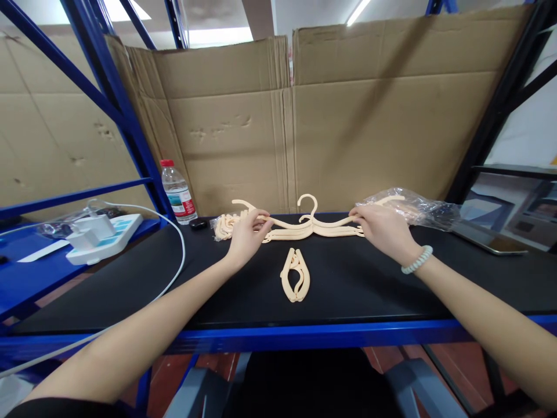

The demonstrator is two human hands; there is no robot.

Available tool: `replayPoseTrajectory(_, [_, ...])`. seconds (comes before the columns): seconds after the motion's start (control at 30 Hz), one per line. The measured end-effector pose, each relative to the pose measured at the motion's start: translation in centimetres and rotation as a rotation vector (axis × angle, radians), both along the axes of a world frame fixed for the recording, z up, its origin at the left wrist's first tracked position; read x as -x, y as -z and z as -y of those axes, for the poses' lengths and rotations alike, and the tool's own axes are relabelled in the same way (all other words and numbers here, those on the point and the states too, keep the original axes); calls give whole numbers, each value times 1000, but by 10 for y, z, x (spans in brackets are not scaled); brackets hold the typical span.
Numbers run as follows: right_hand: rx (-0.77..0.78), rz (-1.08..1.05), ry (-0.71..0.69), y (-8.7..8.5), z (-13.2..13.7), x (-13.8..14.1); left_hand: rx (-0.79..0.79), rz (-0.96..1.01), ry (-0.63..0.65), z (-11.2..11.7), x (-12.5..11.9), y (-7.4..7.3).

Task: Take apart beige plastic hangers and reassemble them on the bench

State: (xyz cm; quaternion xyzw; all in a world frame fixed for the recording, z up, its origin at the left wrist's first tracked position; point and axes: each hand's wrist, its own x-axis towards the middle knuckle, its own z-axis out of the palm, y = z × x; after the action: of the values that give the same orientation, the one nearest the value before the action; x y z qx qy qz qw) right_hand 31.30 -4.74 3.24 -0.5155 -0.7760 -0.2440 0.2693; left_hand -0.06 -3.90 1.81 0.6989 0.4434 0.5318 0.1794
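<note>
A cream folding clothes hanger [314,228] lies spread wide at the back of the black mat, its hook toward the cardboard. My left hand [249,237] is closed with thumb and fingers on the hanger's left arm. On the right arm, the fingertips of my right hand [383,227] pinch near the end, and a bracelet [416,259] circles that wrist. Closer to me, a second hanger [286,284] rests folded into an oval. Beside my left hand sits a bunch of similar folded cream hangers [224,226], partly hidden by the hand.
Crumpled clear plastic [429,212] lies behind my right hand, next to a flat phone-like object [491,238]. A water bottle [178,194] stands at the back left. A white power strip [107,238] trails a cable [183,255] across the mat. Cardboard [369,128] walls the back.
</note>
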Motion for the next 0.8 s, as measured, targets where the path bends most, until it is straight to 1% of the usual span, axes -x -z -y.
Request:
replayPoseTrajectory(0.07, [-18, 32, 16, 1, 1, 3, 43, 125, 36, 1, -3, 1])
replayPoseTrajectory(0.2, [-27, 113, 78, 5, 6, 10, 113, 326, 59, 1, -8, 2])
replayPoseTrajectory(0.33, [-44, 114, 112, 8, 8, 14, 79, 384, 58, 0, -9, 3])
replayPoseTrajectory(0.5, [-68, 20, 95, 10, 6, 14, 62, 435, 106, 3, -10, 1])
replayPoseTrajectory(0.57, [-56, -69, 43, 10, 4, 14, 62, 431, 117, 4, -11, 0])
replayPoseTrajectory(0.63, [-15, -225, -71, 11, 2, 13, 64, 417, 130, 5, -12, 0])
replayPoseTrajectory(0.73, [111, -528, -285, 12, -1, 14, 73, 395, 162, 7, -14, 1])
replayPoseTrajectory(0.8, [210, -721, -382, 13, -3, 16, 80, 383, 177, 7, -14, 1])
